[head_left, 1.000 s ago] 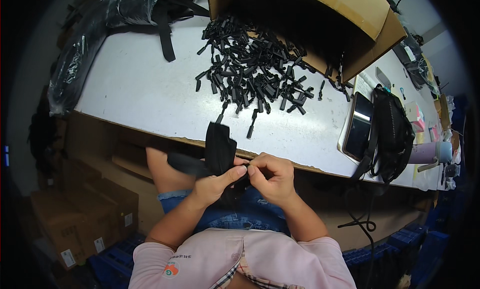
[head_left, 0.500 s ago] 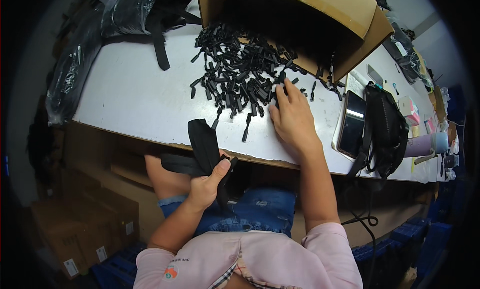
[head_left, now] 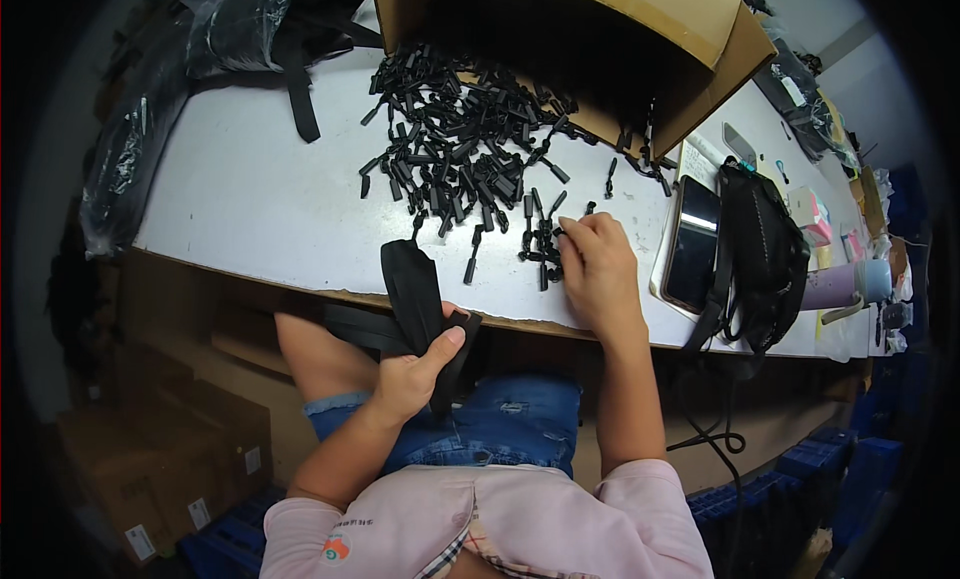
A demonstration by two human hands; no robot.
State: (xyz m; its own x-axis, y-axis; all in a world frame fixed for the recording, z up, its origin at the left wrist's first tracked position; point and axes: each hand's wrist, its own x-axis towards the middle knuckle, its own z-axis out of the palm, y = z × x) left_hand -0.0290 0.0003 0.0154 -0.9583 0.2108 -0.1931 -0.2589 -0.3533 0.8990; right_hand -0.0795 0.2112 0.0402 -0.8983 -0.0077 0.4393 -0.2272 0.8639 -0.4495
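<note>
Over the table's front edge, my left hand (head_left: 412, 377) is closed around a black fabric strip (head_left: 410, 279), its thumb pressed on the folded lengths and one loop standing up. My right hand (head_left: 602, 274) rests low over the tabletop, fingers curled and thumb and forefinger pinched at a black zipper pull (head_left: 562, 231). Beside those fingertips lies a small cluster of black zipper pulls (head_left: 540, 241). A big heap of the same zipper pulls (head_left: 450, 139) spreads farther back. One single pull (head_left: 472, 254) lies between the heap and the table edge.
Behind the heap, an open cardboard box (head_left: 690, 49) lies on its side on the white table (head_left: 240, 179). To the right are a tablet (head_left: 692, 249), a black bag (head_left: 755, 254) and a purple bottle (head_left: 830, 287). Plastic-wrapped black material (head_left: 140, 159) hangs at the left edge.
My right hand has drawn back from the big heap toward me, and a small cluster of zipper pulls now lies apart beside it. My left hand still grips the strip, slightly shifted.
</note>
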